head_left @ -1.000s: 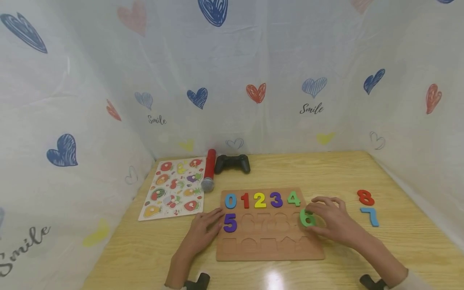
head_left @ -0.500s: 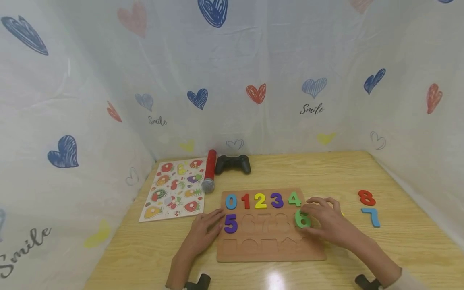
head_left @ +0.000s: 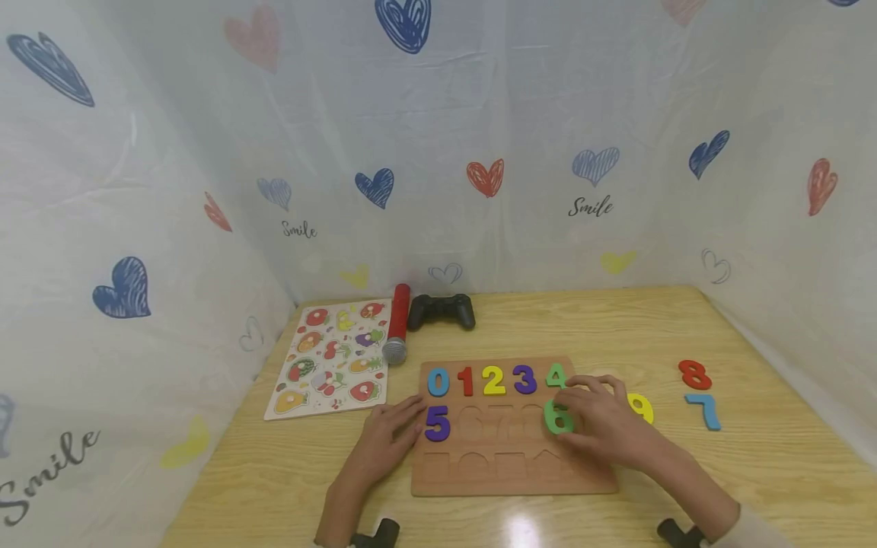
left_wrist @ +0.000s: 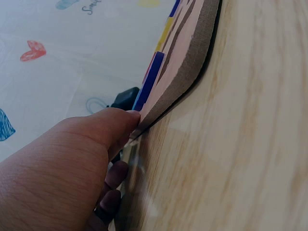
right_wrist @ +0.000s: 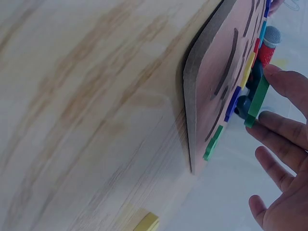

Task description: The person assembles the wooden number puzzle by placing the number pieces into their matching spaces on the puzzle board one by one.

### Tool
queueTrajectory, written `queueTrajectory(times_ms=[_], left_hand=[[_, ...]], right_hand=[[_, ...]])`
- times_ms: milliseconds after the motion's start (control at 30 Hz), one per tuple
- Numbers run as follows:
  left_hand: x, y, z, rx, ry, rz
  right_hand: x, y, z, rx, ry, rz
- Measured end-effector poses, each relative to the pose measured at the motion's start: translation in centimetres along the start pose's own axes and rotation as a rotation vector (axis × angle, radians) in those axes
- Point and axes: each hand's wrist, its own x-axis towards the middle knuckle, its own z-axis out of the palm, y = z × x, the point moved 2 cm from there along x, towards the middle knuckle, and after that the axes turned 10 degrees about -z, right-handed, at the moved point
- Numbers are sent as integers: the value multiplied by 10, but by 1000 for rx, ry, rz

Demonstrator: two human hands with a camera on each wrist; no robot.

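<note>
My right hand [head_left: 606, 422] pinches a green number 6 [head_left: 550, 420] between thumb and fingers, over the right part of the wooden number board [head_left: 445, 484]. In the right wrist view this green 6 [right_wrist: 259, 98] is edge-on and raised above the board's face. My left hand [head_left: 384, 440] lies at the board's left edge, its fingers touching there. From the left wrist, the thumb tip meets the board's edge beside the purple 5 [left_wrist: 151, 77]. Numbers 0 to 4 fill the top row; the 5 [head_left: 437, 423] starts the second. Other recesses show bare wood.
Right of the board lie a yellow 9 [head_left: 642, 409], partly hidden by my right hand, a red 8 [head_left: 695, 375] and a blue 7 [head_left: 706, 412]. Behind are a fruit puzzle board [head_left: 279, 409], a red microphone [head_left: 397, 323] and a black game controller [head_left: 441, 310]. Heart-printed sheeting [head_left: 534, 243] encloses the table.
My right hand has carried the green 6 leftward from the board's right edge to further over the board, uncovering the yellow 9. My left hand has stayed in place.
</note>
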Motion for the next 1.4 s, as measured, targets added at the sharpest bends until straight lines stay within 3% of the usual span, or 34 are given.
queueTrajectory(times_ms=[500,833,1133,1400], left_hand=[[1,1,0,12,1,14],[1,1,0,10,2,9],[0,0,1,0,2,7],[-1,1,-1,-5,-8,16]], right_hand=[[11,-9,6,1,-16,-22],[21,-16,12,-16,31,-84],[33,-22,18,-16,-5,-88],[39,-28,22,29,3,-101]])
